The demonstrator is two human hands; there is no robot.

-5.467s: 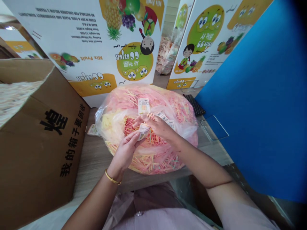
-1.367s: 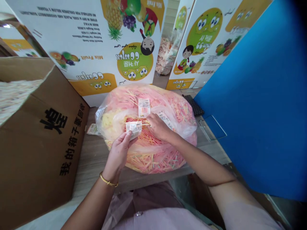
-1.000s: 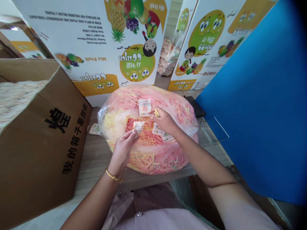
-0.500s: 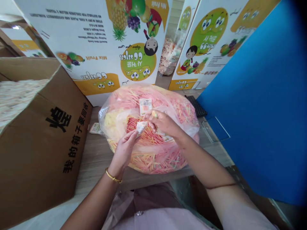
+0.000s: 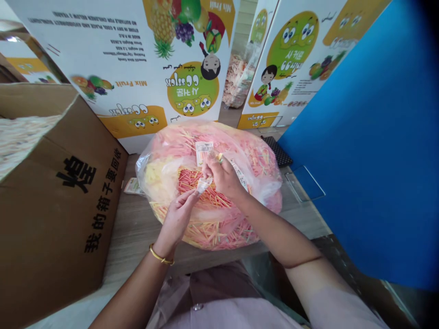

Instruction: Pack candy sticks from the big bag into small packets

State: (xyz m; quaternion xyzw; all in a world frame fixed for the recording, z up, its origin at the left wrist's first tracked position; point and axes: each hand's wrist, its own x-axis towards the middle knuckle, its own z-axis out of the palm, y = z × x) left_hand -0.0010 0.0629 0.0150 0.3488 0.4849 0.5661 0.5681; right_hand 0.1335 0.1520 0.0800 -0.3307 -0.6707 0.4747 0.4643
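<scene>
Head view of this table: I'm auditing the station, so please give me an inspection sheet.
Surface: wood-grain tabletop, with a loose printed packet on it.
Job's things: clear plastic bag full of pink and yellow sticks, with a printed label lying on it.
Clutter: open cardboard carton at left; black mat behind the bag.
Hands: left hand pinches a small white packet; right hand pinches a small yellow piece.
Cables: nothing seen.
Surroundings: printed Mix Fruit cartons; blue panel at right.
</scene>
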